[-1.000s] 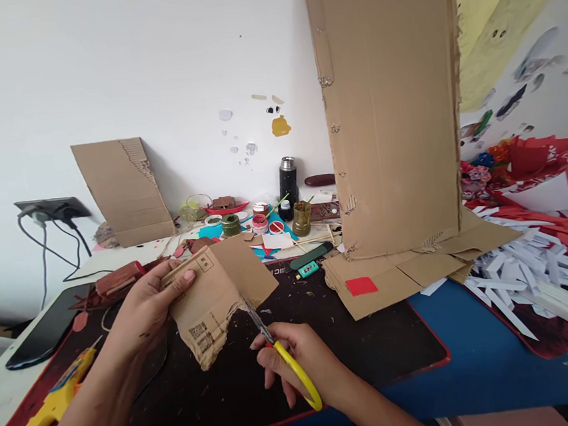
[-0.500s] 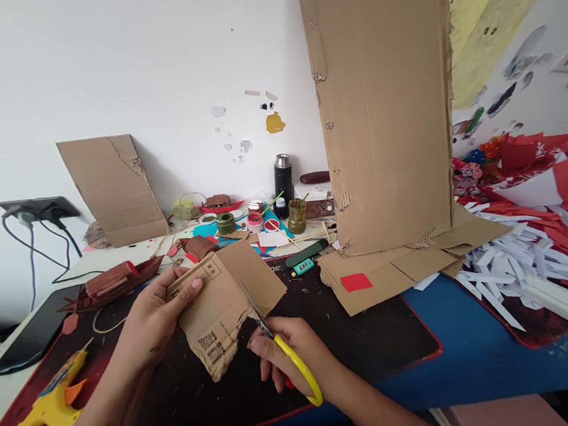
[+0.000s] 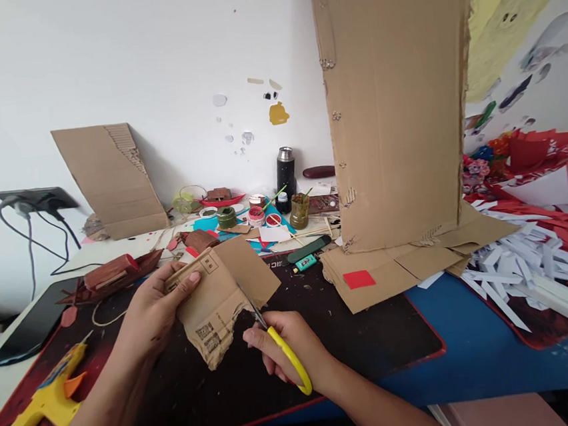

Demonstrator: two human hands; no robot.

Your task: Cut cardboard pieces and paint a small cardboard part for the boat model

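Two hands are at work over the dark mat (image 3: 356,340) on the counter (image 3: 505,379). Your left hand (image 3: 155,312) is closed on the upper left edge of the printed cardboard piece (image 3: 209,300), thumb on top, holding it tilted above the mat. Your right hand (image 3: 291,346) is curled around the yellow handle of the scissors (image 3: 276,337), whose blades meet the piece's right side, just above its ragged edge. To your left lie a yellow glue gun (image 3: 51,399) and a brown model boat (image 3: 114,277); beyond the mat stand paint jars (image 3: 227,218) and a black flask (image 3: 286,176). On your right, a tall cardboard panel (image 3: 399,108) stands near white paper strips (image 3: 525,270).
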